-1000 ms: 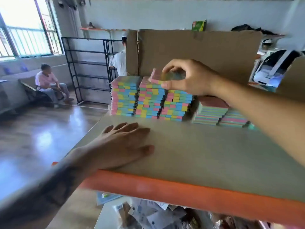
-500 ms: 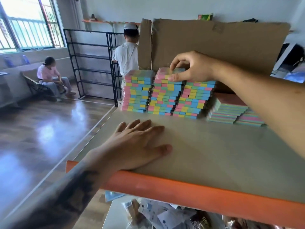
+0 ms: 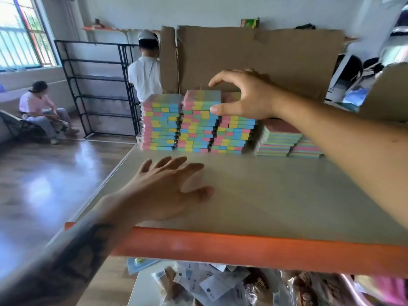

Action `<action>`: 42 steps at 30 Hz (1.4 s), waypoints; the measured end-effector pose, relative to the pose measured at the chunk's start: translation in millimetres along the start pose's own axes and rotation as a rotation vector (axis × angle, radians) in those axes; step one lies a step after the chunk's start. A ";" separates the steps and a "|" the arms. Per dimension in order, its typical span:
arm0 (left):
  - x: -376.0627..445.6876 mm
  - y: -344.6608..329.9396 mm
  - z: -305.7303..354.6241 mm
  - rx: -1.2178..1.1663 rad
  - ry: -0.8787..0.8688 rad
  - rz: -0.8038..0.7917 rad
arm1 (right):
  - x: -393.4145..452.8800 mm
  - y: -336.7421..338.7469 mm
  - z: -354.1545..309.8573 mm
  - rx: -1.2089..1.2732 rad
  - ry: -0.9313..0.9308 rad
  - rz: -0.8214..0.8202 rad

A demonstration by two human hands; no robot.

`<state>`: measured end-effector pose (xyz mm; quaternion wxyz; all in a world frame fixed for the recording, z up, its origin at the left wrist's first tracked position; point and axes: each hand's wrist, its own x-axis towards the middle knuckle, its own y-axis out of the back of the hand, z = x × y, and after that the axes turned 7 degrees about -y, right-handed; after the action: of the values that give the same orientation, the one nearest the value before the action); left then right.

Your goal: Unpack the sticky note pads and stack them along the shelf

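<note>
Three tall stacks of pastel sticky note pads stand side by side at the back of the beige shelf. Two lower stacks sit to their right. The top pad lies on the middle tall stack. My right hand hovers over the third tall stack with fingers spread, thumb tip at the middle stack's upper edge, holding nothing. My left hand lies with fingers spread on the shelf near its front left.
A cardboard sheet stands behind the stacks. The shelf has an orange front rail. Packaged goods lie on the level below. A black rack and two people stand or sit at the left, across a glossy floor.
My right hand has let go of the pad it set on the middle stack and opened above the stacks. My left hand stays on the shelf.
</note>
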<state>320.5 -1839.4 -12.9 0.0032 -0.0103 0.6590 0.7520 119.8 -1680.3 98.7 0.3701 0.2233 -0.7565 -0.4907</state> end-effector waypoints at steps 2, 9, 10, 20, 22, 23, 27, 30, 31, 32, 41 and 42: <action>2.7 3.6 9.7 0.025 -0.042 0.018 | -31.1 5.3 6.5 -0.107 0.006 0.066; 31.0 7.3 105.8 0.009 -0.178 0.116 | -178.1 24.9 93.3 -0.186 -0.095 0.064; 36.6 2.9 122.6 0.015 -0.200 0.129 | -199.3 26.3 109.7 -0.208 -0.139 0.031; 100.1 -36.6 393.0 -0.066 -0.422 0.091 | -412.4 119.2 275.6 -0.332 -0.540 -0.139; 116.6 -45.5 452.1 -0.086 -0.476 0.078 | -457.8 148.9 306.4 -0.313 -0.602 -0.113; 126.9 -53.9 485.7 -0.099 -0.506 0.077 | -484.6 163.9 326.2 -0.317 -0.631 -0.101; 167.0 -78.2 582.4 -0.177 -0.577 0.078 | -556.5 201.1 387.4 -0.343 -0.733 -0.091; 189.9 -87.8 650.4 -0.183 -0.638 0.040 | -601.7 228.2 426.9 -0.316 -0.795 -0.096; 201.3 -88.5 677.8 -0.168 -0.657 0.038 | -615.0 240.2 442.1 -0.308 -0.817 -0.087; 210.5 -87.8 698.4 -0.155 -0.672 0.039 | -624.3 248.5 452.8 -0.299 -0.842 -0.075; 341.6 -91.3 887.3 -0.013 -0.851 -0.003 | -686.7 303.6 596.9 -0.317 -1.005 0.030; 353.9 -92.1 900.9 0.011 -0.870 -0.013 | -690.5 309.3 611.6 -0.328 -1.021 0.040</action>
<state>-41.8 -937.3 7.0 0.2854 0.3035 0.6001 0.6828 83.6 -713.6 -5.3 -0.0056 -0.1192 -0.7577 -0.6416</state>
